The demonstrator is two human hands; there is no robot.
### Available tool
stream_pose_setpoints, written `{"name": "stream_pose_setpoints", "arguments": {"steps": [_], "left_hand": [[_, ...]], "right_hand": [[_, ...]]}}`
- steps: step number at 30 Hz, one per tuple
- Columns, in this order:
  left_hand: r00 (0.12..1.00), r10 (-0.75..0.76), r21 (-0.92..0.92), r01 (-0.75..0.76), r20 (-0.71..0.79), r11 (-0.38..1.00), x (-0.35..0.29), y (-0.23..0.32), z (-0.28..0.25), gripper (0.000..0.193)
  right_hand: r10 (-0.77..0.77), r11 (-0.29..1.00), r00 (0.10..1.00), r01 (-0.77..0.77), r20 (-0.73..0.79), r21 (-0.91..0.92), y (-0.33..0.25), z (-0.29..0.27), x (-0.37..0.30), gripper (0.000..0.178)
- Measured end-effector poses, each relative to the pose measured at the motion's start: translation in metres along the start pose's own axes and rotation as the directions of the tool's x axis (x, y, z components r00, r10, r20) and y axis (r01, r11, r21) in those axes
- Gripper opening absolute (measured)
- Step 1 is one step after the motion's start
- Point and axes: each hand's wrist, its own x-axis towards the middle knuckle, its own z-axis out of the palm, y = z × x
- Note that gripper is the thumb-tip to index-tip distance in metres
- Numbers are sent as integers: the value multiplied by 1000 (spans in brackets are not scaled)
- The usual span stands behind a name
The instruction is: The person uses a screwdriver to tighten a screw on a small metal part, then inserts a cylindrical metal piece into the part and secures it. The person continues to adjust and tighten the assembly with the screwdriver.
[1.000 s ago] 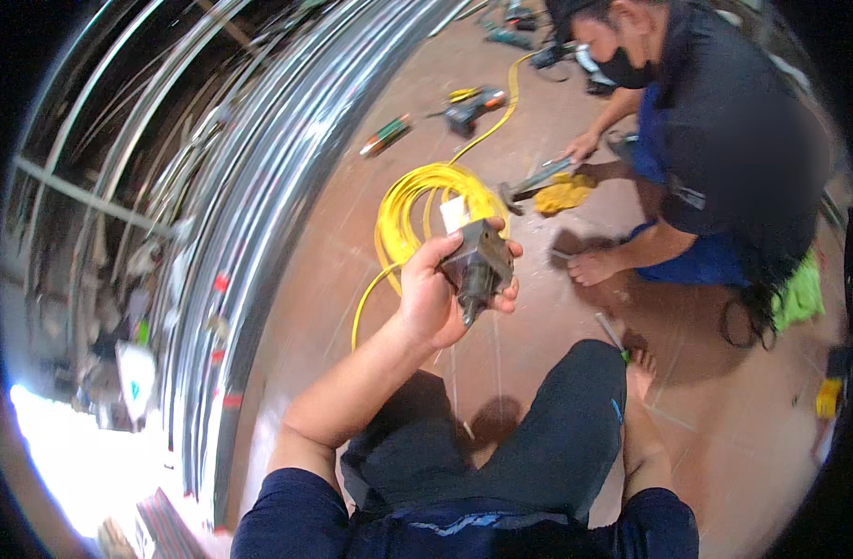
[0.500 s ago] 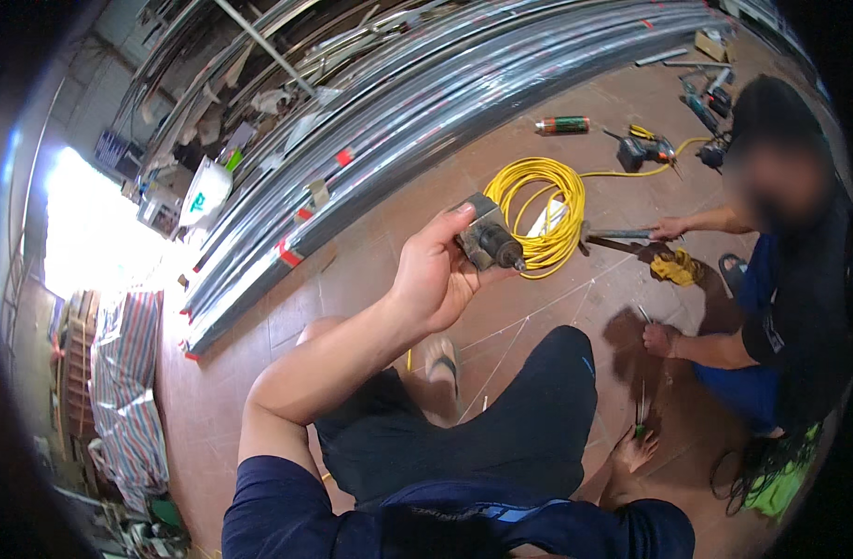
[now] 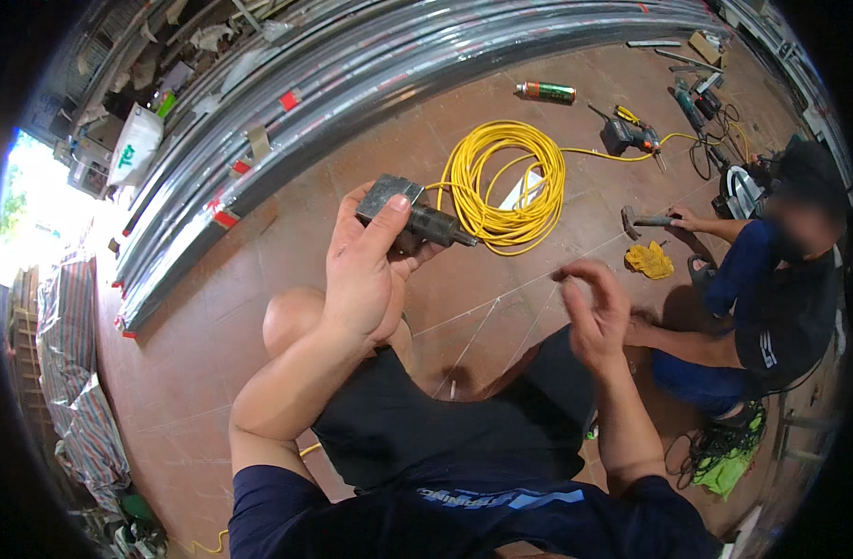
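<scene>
My left hand (image 3: 366, 270) grips a dark metal block with a stepped round end and narrow tip, and raises it above my knees. The metal block (image 3: 417, 216) points its tip toward the right; its exact kind I cannot tell. My right hand (image 3: 594, 312) is raised to the right of it, fingers bent and thumb apart, with nothing visible in it. Past the block, a coiled yellow cable (image 3: 510, 186) lies on the tiled floor. Beside my right forearm, a small green piece (image 3: 591, 432) shows, mostly hidden.
A co-worker at the right holds a hammer (image 3: 645, 221) near a yellow cloth (image 3: 650, 260). Behind lie a cordless drill (image 3: 628, 138), a spray can (image 3: 547, 91) and other power tools. Long wrapped metal profiles (image 3: 370, 116) are stacked along the far left. A striped sheet (image 3: 72, 354) hangs left.
My right hand has risen from the floor beside a green-handled screwdriver to near the block. My left hand has shifted left and turned the block sideways. The co-worker's hammer has turned.
</scene>
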Motion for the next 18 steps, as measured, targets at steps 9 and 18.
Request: {"name": "stream_pose_setpoints", "arguments": {"steps": [9,18], "left_hand": [[966,-226,-85,217,-122,972,25,2,-2,29],[941,-330,-203,309,-76,929,-31,-29,-20,33]], "right_hand": [[278,721,869,-470,409,509,-61,71,99,28],[292,780,890,-433,349,452,-82,68,45,24]]}}
